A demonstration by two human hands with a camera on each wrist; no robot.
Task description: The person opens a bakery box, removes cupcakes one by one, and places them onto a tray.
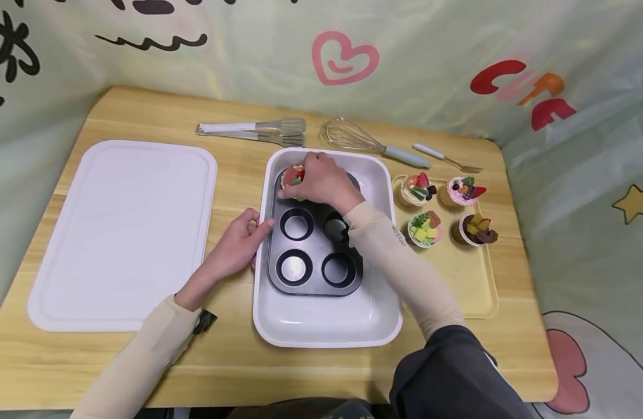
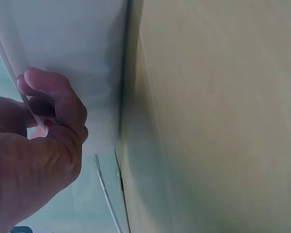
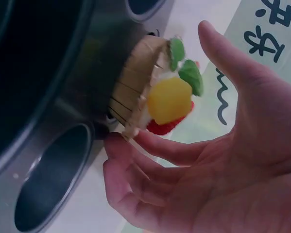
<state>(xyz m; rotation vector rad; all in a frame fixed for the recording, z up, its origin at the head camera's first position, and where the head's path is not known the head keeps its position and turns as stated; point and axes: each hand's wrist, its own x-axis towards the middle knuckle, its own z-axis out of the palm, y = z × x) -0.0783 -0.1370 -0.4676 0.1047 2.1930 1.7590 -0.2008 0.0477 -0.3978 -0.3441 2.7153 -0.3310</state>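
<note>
A cupcake with fruit on top (image 1: 292, 176) sits tilted in the back left cup of a dark muffin tin (image 1: 317, 280). My right hand (image 1: 323, 181) is over the tin's back end. In the right wrist view its thumb stands apart from the cupcake (image 3: 169, 101), and its fingertips (image 3: 117, 145) touch the cupcake's lower edge. The tin lies inside a deep white tray (image 1: 329, 334). My left hand (image 1: 237, 241) grips the tray's left rim, thumb at the top edge and fingers outside; the left wrist view shows the hand (image 2: 48, 131) on the tray wall (image 2: 87, 63).
A yellow tray (image 1: 468, 285) at right bears several decorated cupcakes. A white board (image 1: 127, 233) lies at left. Along the back are silver tongs (image 1: 258, 131), a whisk (image 1: 352, 137) and a fork (image 1: 447, 158). A black clip-like thing (image 1: 205, 321) is by the left wrist.
</note>
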